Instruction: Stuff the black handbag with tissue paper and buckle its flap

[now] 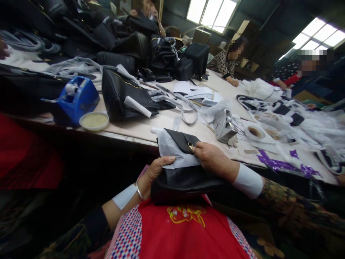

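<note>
A black handbag [185,180] rests against my red apron at the table's front edge, with white tissue paper [172,149] laid over its front under the flap [179,138]. My left hand [155,171] grips the bag's left side, its thumb pressing on the paper. On the flap's gold clasp [190,145], the fingers of my right hand [212,158] are pinched together. White paper pieces are wrapped round both my wrists. The bag's right side is partly hidden behind my right hand.
On the table [129,131] a blue tape dispenser [77,99], a round dish [94,121] and a black bag [121,93] stand to the left. A grey tape dispenser [225,126] and plastic wrappings lie to the right. More black bags are piled behind; people work across the table.
</note>
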The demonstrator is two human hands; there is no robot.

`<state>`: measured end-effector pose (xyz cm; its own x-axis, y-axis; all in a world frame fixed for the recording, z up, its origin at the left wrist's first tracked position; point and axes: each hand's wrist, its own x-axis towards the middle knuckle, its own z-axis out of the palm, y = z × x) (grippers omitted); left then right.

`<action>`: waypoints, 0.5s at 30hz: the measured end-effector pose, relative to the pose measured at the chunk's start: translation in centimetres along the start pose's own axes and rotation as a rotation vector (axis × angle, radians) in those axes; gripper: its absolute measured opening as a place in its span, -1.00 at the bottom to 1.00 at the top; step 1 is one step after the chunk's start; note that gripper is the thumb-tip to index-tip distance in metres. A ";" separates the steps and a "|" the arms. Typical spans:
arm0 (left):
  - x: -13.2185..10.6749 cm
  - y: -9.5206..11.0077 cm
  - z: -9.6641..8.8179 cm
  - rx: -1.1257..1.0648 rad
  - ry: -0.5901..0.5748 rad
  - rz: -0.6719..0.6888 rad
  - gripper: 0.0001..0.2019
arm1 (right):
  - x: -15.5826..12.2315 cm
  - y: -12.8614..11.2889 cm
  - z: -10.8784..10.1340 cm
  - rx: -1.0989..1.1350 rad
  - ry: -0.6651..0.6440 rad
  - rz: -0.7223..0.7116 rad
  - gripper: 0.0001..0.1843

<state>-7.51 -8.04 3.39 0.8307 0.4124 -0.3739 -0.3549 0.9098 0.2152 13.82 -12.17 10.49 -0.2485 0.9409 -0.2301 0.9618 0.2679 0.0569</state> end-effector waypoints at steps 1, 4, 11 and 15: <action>-0.1 0.0 0.3 -0.001 0.008 0.007 -0.60 | 0.1 0.4 0.2 0.038 0.019 0.011 -0.65; -0.3 0.4 0.9 0.003 0.015 0.023 -0.60 | 0.5 2.1 0.4 0.198 0.088 -0.014 -0.68; -0.5 1.5 1.3 0.016 0.014 0.007 -0.58 | 2.2 5.4 -1.6 0.555 0.090 -0.121 -0.72; -0.5 1.7 0.8 0.010 0.030 0.020 -0.59 | 2.9 5.7 -2.3 0.601 0.035 -0.103 -0.70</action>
<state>-8.15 -6.72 4.64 0.8103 0.4317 -0.3962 -0.3666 0.9010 0.2321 18.31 -7.47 12.39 -0.3379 0.9252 -0.1727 0.8264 0.2039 -0.5248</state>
